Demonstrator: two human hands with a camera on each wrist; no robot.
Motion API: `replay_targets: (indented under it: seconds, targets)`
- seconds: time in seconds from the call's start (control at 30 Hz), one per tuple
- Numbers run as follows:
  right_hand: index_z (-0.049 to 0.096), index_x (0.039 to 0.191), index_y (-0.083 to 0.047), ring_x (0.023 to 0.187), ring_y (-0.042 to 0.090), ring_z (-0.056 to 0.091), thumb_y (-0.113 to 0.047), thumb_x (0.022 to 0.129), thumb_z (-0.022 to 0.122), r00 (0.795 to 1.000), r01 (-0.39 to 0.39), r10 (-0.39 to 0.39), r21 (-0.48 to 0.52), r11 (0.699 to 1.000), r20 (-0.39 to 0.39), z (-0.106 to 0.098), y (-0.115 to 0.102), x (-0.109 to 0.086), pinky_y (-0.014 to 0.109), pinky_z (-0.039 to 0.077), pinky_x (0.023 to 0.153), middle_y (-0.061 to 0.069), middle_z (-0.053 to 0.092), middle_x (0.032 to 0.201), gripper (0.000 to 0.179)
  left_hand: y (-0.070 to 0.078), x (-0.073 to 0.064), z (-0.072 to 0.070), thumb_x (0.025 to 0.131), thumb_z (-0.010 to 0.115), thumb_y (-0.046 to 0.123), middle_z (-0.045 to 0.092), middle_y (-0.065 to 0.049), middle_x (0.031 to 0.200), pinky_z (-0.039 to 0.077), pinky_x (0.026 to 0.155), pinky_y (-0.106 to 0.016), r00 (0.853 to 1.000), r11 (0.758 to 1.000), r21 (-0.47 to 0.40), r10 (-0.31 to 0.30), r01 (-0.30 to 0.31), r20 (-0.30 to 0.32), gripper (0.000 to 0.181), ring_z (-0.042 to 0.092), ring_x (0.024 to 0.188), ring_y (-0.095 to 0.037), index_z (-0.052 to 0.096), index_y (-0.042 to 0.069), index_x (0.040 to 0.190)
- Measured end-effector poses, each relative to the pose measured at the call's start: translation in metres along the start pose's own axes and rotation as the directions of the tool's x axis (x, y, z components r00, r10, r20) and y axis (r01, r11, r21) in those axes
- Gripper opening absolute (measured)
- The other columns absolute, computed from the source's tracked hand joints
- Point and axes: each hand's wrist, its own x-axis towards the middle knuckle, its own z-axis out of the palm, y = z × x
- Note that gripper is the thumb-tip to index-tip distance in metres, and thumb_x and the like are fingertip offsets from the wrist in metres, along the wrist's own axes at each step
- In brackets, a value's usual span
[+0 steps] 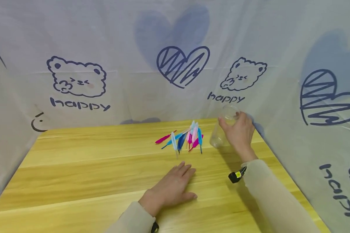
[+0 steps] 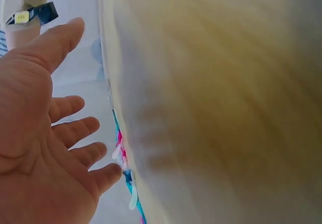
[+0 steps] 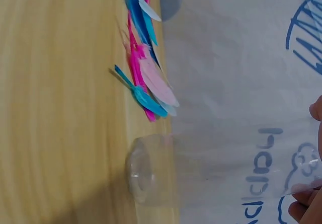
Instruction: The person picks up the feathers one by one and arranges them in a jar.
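My right hand (image 1: 241, 134) grips a clear plastic container (image 1: 216, 137), tall and open-topped, near its rim, at the table's back right. Its rounded base (image 3: 143, 173) shows low in the right wrist view; whether it touches the table I cannot tell. Just left of it lies a loose pile of small feathers (image 1: 180, 140), in pink, magenta, light blue, dark blue and white. My left hand (image 1: 175, 186) is palm down over the table in front of the feathers, fingers extended, holding nothing. Its palm and spread thumb show in the left wrist view.
The wood-grain table (image 1: 84, 171) meets a pale cloth wall (image 1: 128, 77) printed with hearts and bears at the back. Similar cloth hangs at the left and right sides. A black wrist camera (image 1: 236, 175) sits at the right cuff.
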Motion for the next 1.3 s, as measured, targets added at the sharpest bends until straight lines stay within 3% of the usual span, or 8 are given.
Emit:
replay_targets:
  seconds: [0.17, 0.33, 0.67, 0.87, 1.0, 1.13, 1.3]
  targets:
    - [0.051, 0.137, 0.006, 0.123, 0.049, 0.052, -0.058, 0.092, 0.072, 1.0, 0.02, -0.02, 0.002, 1.0, -0.018, -0.007, 0.001, -0.018, 0.062, 0.033, 0.113, 0.027, 0.06, 0.129, 0.081, -0.002, 0.002, 0.003, 0.099, 0.069, 0.052, 0.036, -0.012, 0.169, 0.029, 0.128, -0.045, 0.999, 0.996, -0.084, -0.031, 0.034, 0.035, 0.083, 0.029, 0.16, -0.032, 0.037, 0.01, 0.163]
    - [0.052, 0.137, 0.006, 0.119, 0.047, 0.054, -0.056, 0.092, 0.073, 0.999, 0.031, -0.031, 0.014, 0.999, -0.019, -0.014, -0.001, -0.035, 0.062, 0.033, 0.112, 0.025, 0.062, 0.125, 0.079, -0.004, 0.004, 0.003, 0.098, 0.07, 0.051, 0.036, -0.012, 0.169, 0.029, 0.128, -0.044, 0.999, 0.992, -0.122, -0.042, 0.044, 0.017, 0.083, 0.03, 0.159, -0.031, 0.036, 0.011, 0.163]
    - [0.052, 0.129, 0.002, 0.113, 0.043, 0.052, -0.049, 0.091, 0.077, 0.997, 0.075, -0.076, 0.047, 0.996, 0.028, -0.019, -0.016, -0.073, 0.059, 0.033, 0.111, 0.019, 0.06, 0.117, 0.069, -0.006, 0.003, 0.003, 0.098, 0.07, 0.054, 0.038, -0.013, 0.168, 0.028, 0.128, -0.045, 0.998, 0.999, -0.032, -0.031, 0.029, -0.057, 0.085, 0.031, 0.159, -0.031, 0.037, 0.01, 0.163]
    - [0.054, 0.125, 0.0, 0.116, 0.042, 0.052, -0.045, 0.089, 0.081, 0.99, 0.125, -0.13, 0.098, 0.987, 0.05, -0.017, -0.028, -0.093, 0.058, 0.033, 0.111, 0.017, 0.061, 0.117, 0.063, -0.009, -0.001, -0.001, 0.096, 0.073, 0.053, 0.041, -0.014, 0.166, 0.03, 0.128, -0.046, 0.995, 0.999, -0.031, -0.04, 0.038, -0.09, 0.087, 0.035, 0.156, -0.033, 0.039, 0.007, 0.162]
    - [0.055, 0.125, 0.001, 0.114, 0.041, 0.056, -0.04, 0.086, 0.085, 0.975, 0.212, -0.218, 0.14, 0.967, 0.034, -0.013, -0.037, -0.105, 0.059, 0.034, 0.11, 0.018, 0.064, 0.116, 0.064, -0.013, -0.006, -0.004, 0.096, 0.073, 0.054, 0.043, -0.015, 0.165, 0.03, 0.128, -0.045, 0.992, 0.998, -0.043, -0.057, 0.052, -0.115, 0.087, 0.038, 0.155, -0.032, 0.04, 0.006, 0.161]
    - [0.056, 0.127, 0.002, 0.111, 0.041, 0.059, -0.034, 0.082, 0.088, 0.945, 0.318, -0.326, 0.188, 0.929, 0.012, -0.008, -0.045, -0.115, 0.058, 0.036, 0.108, 0.018, 0.066, 0.115, 0.066, -0.016, -0.013, -0.006, 0.096, 0.074, 0.053, 0.044, -0.015, 0.164, 0.031, 0.127, -0.046, 0.988, 0.995, -0.072, -0.076, 0.067, -0.135, 0.087, 0.039, 0.154, -0.033, 0.039, 0.005, 0.161]
    - [0.055, 0.132, 0.002, 0.113, 0.04, 0.059, -0.032, 0.08, 0.09, 0.917, 0.376, -0.398, 0.245, 0.894, 0.042, -0.002, -0.059, -0.128, 0.056, 0.037, 0.107, 0.018, 0.065, 0.118, 0.071, -0.02, -0.022, -0.01, 0.095, 0.075, 0.053, 0.046, -0.015, 0.162, 0.032, 0.126, -0.048, 0.981, 0.987, -0.131, -0.114, 0.094, -0.155, 0.088, 0.041, 0.153, -0.034, 0.04, 0.005, 0.16]
